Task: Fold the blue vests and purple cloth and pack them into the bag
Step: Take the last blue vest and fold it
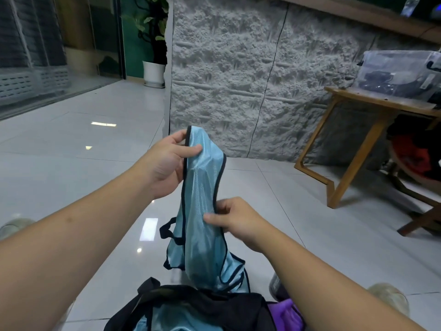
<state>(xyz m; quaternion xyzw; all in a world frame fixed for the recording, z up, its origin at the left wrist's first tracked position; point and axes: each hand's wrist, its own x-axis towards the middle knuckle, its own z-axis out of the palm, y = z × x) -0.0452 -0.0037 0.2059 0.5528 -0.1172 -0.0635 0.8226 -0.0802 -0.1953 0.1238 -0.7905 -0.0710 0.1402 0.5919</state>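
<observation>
Above the black bag (191, 304), a blue vest (202, 211) hangs between two hands.

The left hand (167, 163) pinches its top strap at 12 o'clock; the right hand (235, 219) grips the black-trimmed edge lower down. Purple cloth (286, 314) lies at 5 o'clock, beside the bag.

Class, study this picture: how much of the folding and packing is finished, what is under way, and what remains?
Possibly done: light blue fabric already shows inside the black bag. In hand: the left hand pinches the top of a blue vest and the right hand grips its edge lower down; it hangs unfolded above the bag. Left: folding and packing this vest, plus the purple cloth, bunched at the bag's edge.
</observation>
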